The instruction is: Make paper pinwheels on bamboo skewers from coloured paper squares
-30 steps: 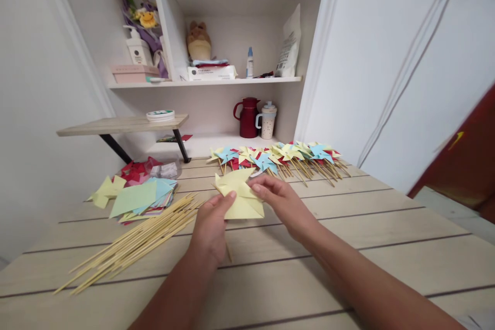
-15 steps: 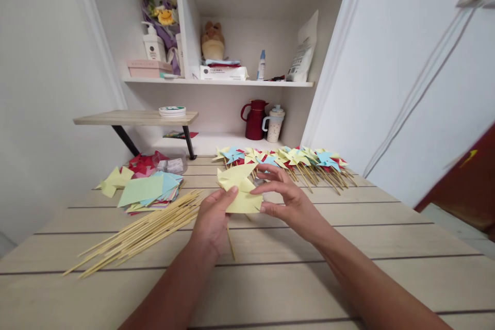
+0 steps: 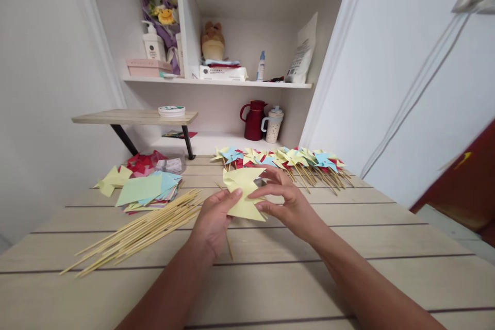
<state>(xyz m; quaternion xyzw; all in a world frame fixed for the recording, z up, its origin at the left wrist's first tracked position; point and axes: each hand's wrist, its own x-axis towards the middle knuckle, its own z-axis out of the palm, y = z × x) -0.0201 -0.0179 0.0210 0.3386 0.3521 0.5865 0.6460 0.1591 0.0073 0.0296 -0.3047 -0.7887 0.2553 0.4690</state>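
Between the thumb and fingers of my left hand [image 3: 214,214] is a pale yellow paper pinwheel [image 3: 244,193], gripped at its left side. My right hand [image 3: 282,196] has its fingers curled around the pinwheel's right side, thumb low and index finger at the paper near its middle. The fingertips behind the paper are hidden. A thin wooden stick [image 3: 230,247] shows below my left hand; whether it is joined to the pinwheel I cannot tell. Left of my left hand lies a bundle of wooden sticks [image 3: 143,232].
Finished pinwheels on sticks [image 3: 294,157] lie along the table's back. At the left are stacked paper squares [image 3: 139,191], a loose yellow pinwheel [image 3: 113,180], red paper pieces [image 3: 141,164] and a clear box [image 3: 172,165]. A raised wooden shelf [image 3: 127,117] stands behind them.
The yellow pinwheel has turned in my hands, its notched edge now facing right. My right fingers have drawn in closer around that side. My left hand keeps its grip.
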